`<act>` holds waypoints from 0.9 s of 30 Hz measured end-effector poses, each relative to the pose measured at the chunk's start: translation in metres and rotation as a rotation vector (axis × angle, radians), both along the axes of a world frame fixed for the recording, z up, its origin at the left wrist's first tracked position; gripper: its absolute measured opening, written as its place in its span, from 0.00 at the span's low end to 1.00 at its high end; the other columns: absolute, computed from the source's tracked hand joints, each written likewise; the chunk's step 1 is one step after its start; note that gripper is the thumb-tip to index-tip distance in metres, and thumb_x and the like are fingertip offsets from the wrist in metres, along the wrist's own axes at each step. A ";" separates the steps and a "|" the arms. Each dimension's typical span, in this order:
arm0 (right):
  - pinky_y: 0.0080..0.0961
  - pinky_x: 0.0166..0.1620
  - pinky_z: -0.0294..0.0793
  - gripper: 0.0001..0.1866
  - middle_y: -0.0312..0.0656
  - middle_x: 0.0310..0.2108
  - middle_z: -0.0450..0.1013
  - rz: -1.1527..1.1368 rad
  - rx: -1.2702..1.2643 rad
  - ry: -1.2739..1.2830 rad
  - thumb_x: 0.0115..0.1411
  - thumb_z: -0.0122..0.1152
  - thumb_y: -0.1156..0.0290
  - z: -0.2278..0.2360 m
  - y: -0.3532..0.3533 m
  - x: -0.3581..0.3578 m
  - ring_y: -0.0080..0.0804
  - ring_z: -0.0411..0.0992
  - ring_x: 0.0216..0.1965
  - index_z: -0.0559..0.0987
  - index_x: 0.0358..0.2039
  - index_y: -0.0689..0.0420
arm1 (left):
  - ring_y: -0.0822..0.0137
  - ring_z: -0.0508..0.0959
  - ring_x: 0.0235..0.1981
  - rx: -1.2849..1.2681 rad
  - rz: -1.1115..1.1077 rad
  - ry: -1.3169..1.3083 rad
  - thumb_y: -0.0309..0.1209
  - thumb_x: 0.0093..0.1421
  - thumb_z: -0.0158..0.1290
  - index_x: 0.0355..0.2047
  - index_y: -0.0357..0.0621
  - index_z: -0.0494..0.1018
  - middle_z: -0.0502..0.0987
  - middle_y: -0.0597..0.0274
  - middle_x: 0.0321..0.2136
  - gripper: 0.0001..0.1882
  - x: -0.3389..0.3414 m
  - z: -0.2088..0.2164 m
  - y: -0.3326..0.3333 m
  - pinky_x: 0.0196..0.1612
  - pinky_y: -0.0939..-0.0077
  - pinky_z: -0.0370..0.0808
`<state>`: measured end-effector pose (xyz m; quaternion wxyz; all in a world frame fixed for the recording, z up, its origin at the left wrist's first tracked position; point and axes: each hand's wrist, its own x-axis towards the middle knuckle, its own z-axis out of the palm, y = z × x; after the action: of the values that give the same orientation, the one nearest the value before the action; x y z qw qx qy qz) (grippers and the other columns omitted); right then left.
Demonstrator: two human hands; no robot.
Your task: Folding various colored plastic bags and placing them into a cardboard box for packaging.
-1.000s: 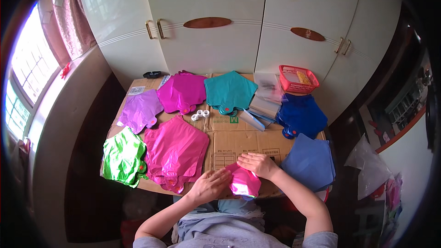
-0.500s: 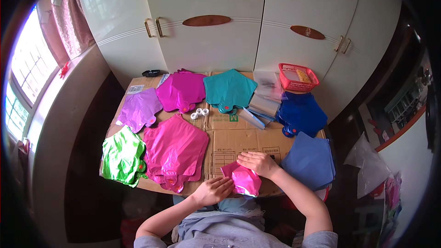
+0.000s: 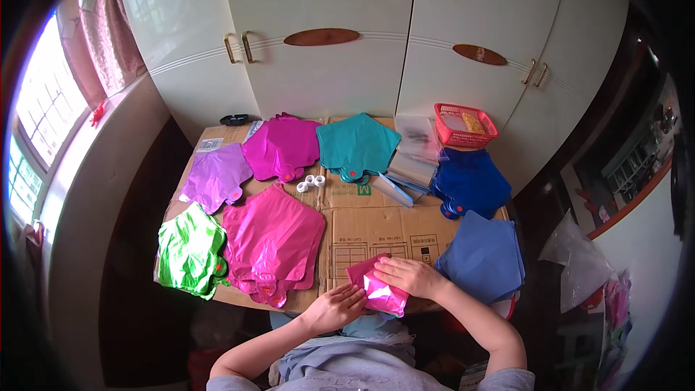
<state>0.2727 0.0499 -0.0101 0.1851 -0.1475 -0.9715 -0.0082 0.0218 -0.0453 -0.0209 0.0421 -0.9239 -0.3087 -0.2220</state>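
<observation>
A folded piece of shiny pink foil (image 3: 381, 297), looking like an uninflated foil balloon, lies on the cardboard (image 3: 362, 221) at the near edge in front of me. My left hand (image 3: 337, 307) rests along its left side, fingers stretched out and touching it. Across its upper right part lies my right hand (image 3: 409, 276), palm down with fingers extended. Left of my hands is a stack of larger pink foil pieces (image 3: 279, 239); to the right sits a stack of greyish-blue sheets (image 3: 483, 257).
Around the cardboard lie green (image 3: 190, 250), lilac (image 3: 215, 176), magenta (image 3: 281, 146), teal (image 3: 358, 141) and dark blue (image 3: 474, 181) foil stacks. White rolls (image 3: 310, 182), clear plastic sleeves (image 3: 418, 141) and a red basket (image 3: 463, 137) stand farther back, before white cabinets (image 3: 326, 80).
My right hand has slid down and slightly left over the pink foil, and the foil's right side now looks more squared. My left hand stays at its left edge.
</observation>
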 end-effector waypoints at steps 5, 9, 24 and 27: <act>0.27 0.56 0.70 0.17 0.37 0.50 0.74 -0.036 -0.057 0.044 0.57 0.50 0.71 -0.010 -0.010 0.001 0.30 0.70 0.55 0.78 0.47 0.51 | 0.63 0.78 0.46 -0.002 0.008 0.008 0.34 0.53 0.56 0.38 0.42 0.76 0.78 0.57 0.43 0.14 0.000 -0.001 -0.009 0.52 0.69 0.74; 0.29 0.58 0.69 0.17 0.37 0.51 0.73 -0.032 -0.109 0.033 0.58 0.50 0.70 -0.017 -0.016 0.001 0.30 0.69 0.55 0.78 0.48 0.51 | 0.66 0.77 0.47 0.000 -0.014 -0.011 0.34 0.51 0.57 0.37 0.44 0.77 0.77 0.60 0.45 0.13 0.000 0.000 -0.017 0.49 0.71 0.74; 0.38 0.60 0.64 0.40 0.44 0.60 0.63 -0.032 -0.345 0.019 0.51 0.63 0.49 0.005 -0.062 0.016 0.40 0.63 0.60 0.64 0.61 0.57 | 0.68 0.80 0.25 -0.119 0.144 -0.407 0.24 0.45 0.59 0.28 0.43 0.78 0.81 0.64 0.27 0.07 -0.003 -0.008 -0.030 0.27 0.75 0.76; 0.33 0.44 0.76 0.27 0.47 0.44 0.75 -0.107 -0.522 0.390 0.54 0.64 0.55 0.006 -0.069 0.008 0.39 0.76 0.44 0.74 0.51 0.56 | 0.71 0.79 0.21 -0.318 0.259 -0.700 0.20 0.45 0.61 0.26 0.40 0.77 0.80 0.62 0.21 0.06 0.000 0.005 -0.027 0.23 0.77 0.74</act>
<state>0.2807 -0.0187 -0.0044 0.3229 -0.2394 -0.8779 0.2600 0.0217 -0.0721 -0.0158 -0.1816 -0.7409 -0.4487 -0.4655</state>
